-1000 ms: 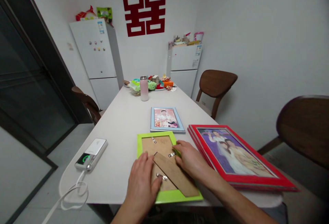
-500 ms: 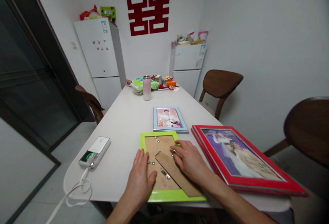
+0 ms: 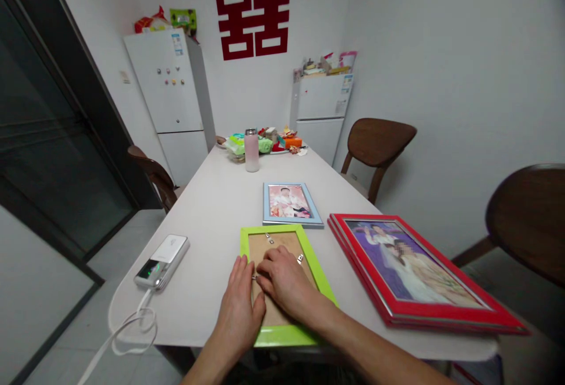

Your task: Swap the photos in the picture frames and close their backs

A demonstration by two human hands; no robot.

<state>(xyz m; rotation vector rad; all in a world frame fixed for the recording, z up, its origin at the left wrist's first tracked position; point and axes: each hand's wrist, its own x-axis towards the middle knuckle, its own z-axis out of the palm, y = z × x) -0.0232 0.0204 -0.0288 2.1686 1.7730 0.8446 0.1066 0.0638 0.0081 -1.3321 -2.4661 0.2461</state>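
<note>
The lime-green rectangular photo frame [image 3: 282,336] lies back-up on the white bench [image 3: 212,214], brown backboard [image 3: 286,240] seated; fastening the silver metal clips [image 3: 300,259] looks unfinished. Left hand [image 3: 241,299] rests, fingers loose; right hand [image 3: 286,285] curls (pinching or not, I cannot tell).

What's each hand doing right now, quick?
Left hand: open, laid over the left edge of the green frame.
Right hand: curled over the backing board; whether it grips anything cannot be told.

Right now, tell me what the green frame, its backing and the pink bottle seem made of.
Green frame: perhaps plastic or painted wood, by its glossy near edge.
Backing: likely fibreboard, matte and brown.
Pink bottle: possibly coated metal, satin body, silvery cap.
</note>
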